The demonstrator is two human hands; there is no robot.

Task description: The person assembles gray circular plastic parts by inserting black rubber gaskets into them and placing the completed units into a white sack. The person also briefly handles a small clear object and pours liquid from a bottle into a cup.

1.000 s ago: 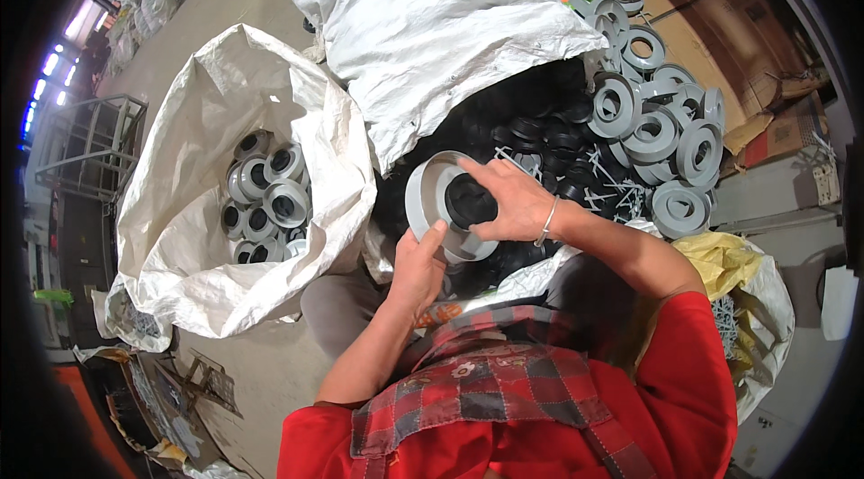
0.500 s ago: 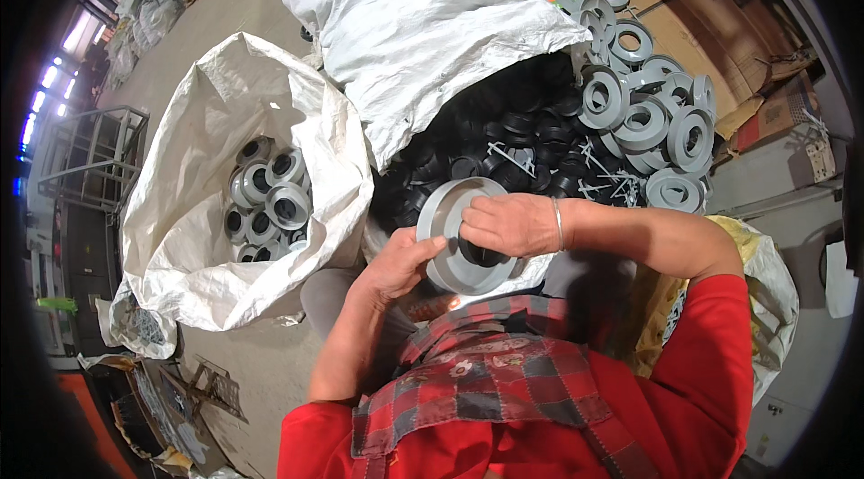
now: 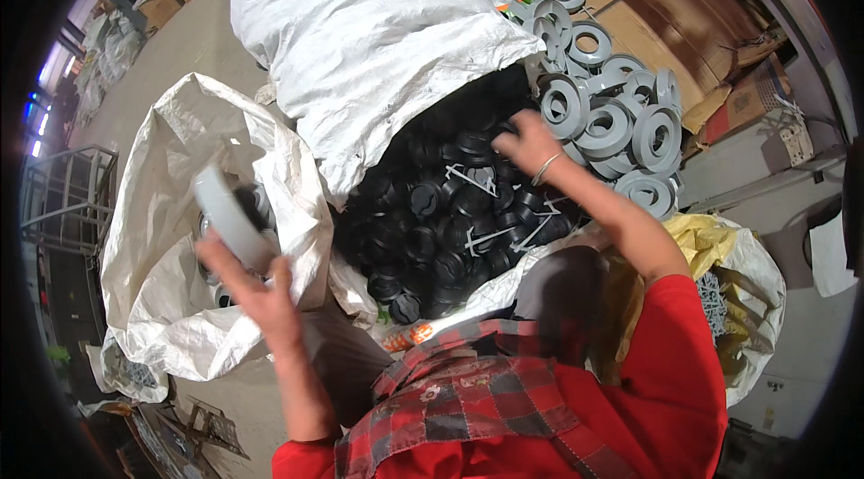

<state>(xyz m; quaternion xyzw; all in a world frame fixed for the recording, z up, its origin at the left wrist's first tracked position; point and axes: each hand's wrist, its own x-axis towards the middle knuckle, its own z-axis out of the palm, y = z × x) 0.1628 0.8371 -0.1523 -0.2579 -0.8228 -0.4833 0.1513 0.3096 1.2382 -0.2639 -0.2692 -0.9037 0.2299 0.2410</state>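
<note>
My left hand [image 3: 250,292] is over the open white sack [image 3: 171,286] at the left, its fingers and thumb spread. Just beyond the fingers a grey flanged ring [image 3: 232,220] is tilted on edge and blurred, over similar rings lying in the sack. Whether a fingertip still touches it is unclear. My right hand [image 3: 531,146] reaches over a heap of black round caps [image 3: 432,245], near its far right side. Those fingers bend downward and are smeared by motion; whether they hold a cap does not show.
A large white sack [image 3: 360,38] spills the black caps. Grey rings [image 3: 603,124] are piled at the right, beside cardboard [image 3: 720,38]. Thin grey plastic pieces [image 3: 472,180] lie on the caps. A yellow and white sack [image 3: 742,290] with small grey parts stands at my right.
The grey ring with a black centre, earlier between both hands, has moved left over the white sack with my left hand. My right hand has moved away to the black caps.
</note>
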